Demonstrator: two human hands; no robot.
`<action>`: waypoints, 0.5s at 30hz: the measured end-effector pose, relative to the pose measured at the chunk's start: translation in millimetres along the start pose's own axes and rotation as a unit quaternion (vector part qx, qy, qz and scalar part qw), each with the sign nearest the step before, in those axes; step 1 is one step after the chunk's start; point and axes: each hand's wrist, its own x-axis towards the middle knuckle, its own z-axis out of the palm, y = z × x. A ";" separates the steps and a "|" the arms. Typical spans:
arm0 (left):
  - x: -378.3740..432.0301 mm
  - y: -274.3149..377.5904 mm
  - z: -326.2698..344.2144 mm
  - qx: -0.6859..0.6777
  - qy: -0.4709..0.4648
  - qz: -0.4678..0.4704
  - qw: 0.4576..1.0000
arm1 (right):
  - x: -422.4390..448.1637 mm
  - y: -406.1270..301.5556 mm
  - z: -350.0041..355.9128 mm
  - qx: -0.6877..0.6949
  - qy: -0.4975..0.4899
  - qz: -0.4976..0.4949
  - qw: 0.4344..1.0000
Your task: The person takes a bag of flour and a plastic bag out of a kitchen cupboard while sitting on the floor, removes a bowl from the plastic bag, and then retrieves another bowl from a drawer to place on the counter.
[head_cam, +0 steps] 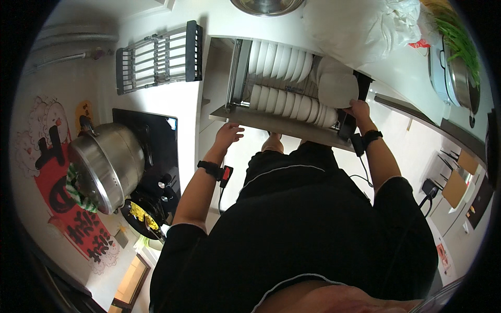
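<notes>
A drawer stands pulled out of the cabinet below the white counter. White bowls stand on edge in a row at its back, with a second row of white bowls nearer the front. At the drawer's right end, my right hand pinches the near corner of a rounded-square white plate. Other pale dishes lie partly hidden behind that plate. My left hand hangs by the left end of the drawer front, its fingers apart and holding nothing.
A metal rack sits on the left counter. Beyond it are a cooktop, a large steel pot and a black pan with yellow food. A white plastic bag and a steel bowl rest on the counter above the drawer.
</notes>
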 end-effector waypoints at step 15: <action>-59.8 213.8 61.6 0.032 -0.130 0.408 0.903 | -179.4 -230.4 77.4 -0.354 -0.041 -0.528 0.771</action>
